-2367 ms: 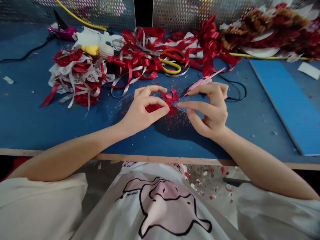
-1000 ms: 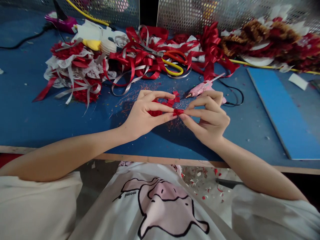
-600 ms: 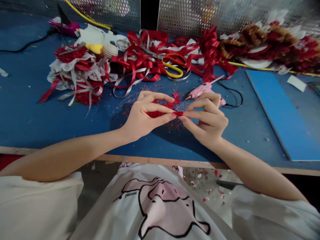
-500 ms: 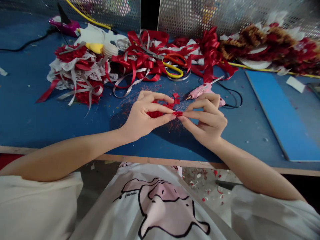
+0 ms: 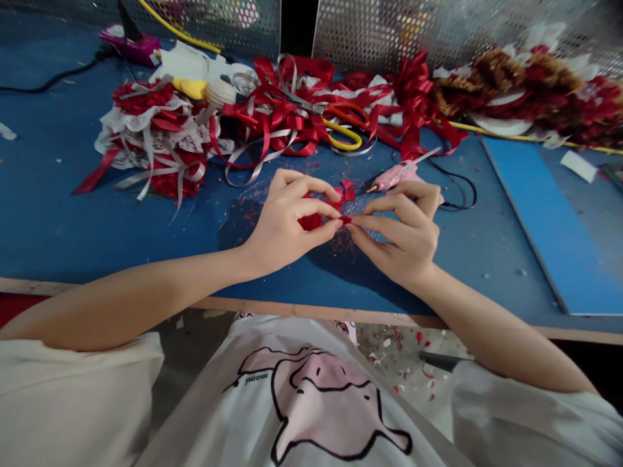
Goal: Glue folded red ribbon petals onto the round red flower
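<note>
A small piece of red ribbon [image 5: 346, 220] is pinched at its two ends between my hands. My left hand [image 5: 292, 217] grips one end with thumb and forefinger, its other fingers curled above. The opposite end sits between the thumb and fingertips of my right hand [image 5: 402, 230]. Below and behind my left fingers lies more red material [image 5: 309, 222], partly hidden. A few cut red ribbon squares [image 5: 348, 190] rest on the table just beyond the fingertips. Behind my right hand lies a pink glue gun [image 5: 395, 175], its nozzle pointing left.
Scissors with orange and yellow handles [image 5: 344, 135] lie on a heap of red ribbons [image 5: 272, 117]. Lace and ribbon bows [image 5: 165, 139] sit at left, near a purple tool [image 5: 130, 47]. A blue board [image 5: 549, 220] lies at right, below brown and red trimmings [image 5: 516, 84].
The ribbon piece between my fingertips looks narrower and more folded, and my hands have come slightly closer together. The whole view has shifted a little.
</note>
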{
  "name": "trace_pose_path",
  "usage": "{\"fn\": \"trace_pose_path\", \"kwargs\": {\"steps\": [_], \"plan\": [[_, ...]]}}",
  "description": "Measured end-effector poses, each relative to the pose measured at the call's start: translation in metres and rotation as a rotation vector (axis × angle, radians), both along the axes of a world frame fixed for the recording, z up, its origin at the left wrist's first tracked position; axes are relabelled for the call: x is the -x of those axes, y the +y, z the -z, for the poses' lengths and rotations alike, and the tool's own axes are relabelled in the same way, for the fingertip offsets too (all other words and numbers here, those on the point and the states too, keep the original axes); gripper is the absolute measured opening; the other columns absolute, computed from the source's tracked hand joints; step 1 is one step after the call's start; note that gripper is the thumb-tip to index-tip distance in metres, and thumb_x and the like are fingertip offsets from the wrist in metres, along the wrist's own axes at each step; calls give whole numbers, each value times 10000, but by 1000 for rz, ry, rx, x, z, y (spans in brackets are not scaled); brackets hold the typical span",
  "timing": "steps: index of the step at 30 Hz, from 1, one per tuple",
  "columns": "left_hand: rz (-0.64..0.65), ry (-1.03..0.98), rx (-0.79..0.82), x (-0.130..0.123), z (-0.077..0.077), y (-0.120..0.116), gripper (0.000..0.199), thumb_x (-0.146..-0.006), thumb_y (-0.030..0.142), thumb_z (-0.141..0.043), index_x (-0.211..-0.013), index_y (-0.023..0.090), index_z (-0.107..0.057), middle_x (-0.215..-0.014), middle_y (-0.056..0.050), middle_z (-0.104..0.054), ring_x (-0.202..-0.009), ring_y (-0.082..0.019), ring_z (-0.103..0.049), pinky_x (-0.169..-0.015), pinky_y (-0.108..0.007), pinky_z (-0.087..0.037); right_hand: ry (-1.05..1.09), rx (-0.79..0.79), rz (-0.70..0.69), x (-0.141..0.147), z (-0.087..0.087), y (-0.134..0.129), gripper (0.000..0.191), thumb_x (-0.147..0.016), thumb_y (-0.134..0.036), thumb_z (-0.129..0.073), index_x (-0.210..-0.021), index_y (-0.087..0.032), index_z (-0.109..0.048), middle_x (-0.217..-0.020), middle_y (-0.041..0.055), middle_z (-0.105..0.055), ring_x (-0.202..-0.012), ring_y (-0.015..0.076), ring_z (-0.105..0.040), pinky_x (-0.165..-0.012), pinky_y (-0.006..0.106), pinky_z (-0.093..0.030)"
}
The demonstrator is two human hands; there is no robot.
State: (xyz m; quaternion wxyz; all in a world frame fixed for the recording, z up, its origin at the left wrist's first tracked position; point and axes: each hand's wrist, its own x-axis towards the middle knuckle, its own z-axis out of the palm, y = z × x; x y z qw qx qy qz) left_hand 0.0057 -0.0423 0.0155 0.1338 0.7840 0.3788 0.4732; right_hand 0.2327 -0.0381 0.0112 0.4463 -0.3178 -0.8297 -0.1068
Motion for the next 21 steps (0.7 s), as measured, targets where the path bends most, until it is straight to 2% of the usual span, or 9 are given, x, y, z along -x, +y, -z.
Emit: {"fn": "trace_pose_path", "kwargs": {"steps": [5,10,14,16,21], "plan": [[-18,31,78,-3,3,-1,105,-904,180,-779,-874,272,-820,-1168,2,-803,-1111,-254,-596,-1084,-504,-472,-189,-47,146,-1,-2,-6,85,-912,-282,-811,-967,-325,-761,-942,15,-800,-1049,313,-663,-931,551,-434],[-2,27,120,-3,4,1,73,-878,215,-832,-865,287,-835,-1186,-11,-800,-1120,-271,-579,-1071,-524,-469,-267,-276,127,3,-5,-9,187,-874,-203,-837,-979,-289,-708,-972,-24,-818,-1039,276,-644,-891,480,-340],[8,23,143,-3,4,3,50,-848,291,-886,-856,310,-839,-1191,-11,-799,-1116,-274,-596,-1043,-518,-484,-313,-426,114,6,-7,-10,161,-896,-189,-816,-964,-284,-705,-988,-38,-812,-995,216,-658,-865,447,-311],[10,15,133,-2,3,2,37,-866,281,-865,-861,302,-835,-1185,-12,-801,-1113,-265,-611,-1045,-507,-486,-305,-444,124,6,-10,-11,145,-899,-210,-823,-944,-281,-704,-961,-49,-813,-976,203,-661,-858,438,-322],[17,-26,167,-2,-1,0,86,-912,217,-768,-847,261,-802,-1181,-10,-798,-1122,-239,-651,-1094,-490,-470,-233,-377,175,5,-12,-9,131,-867,-296,-849,-940,-283,-741,-894,-78,-817,-919,236,-644,-846,447,-371]]}}
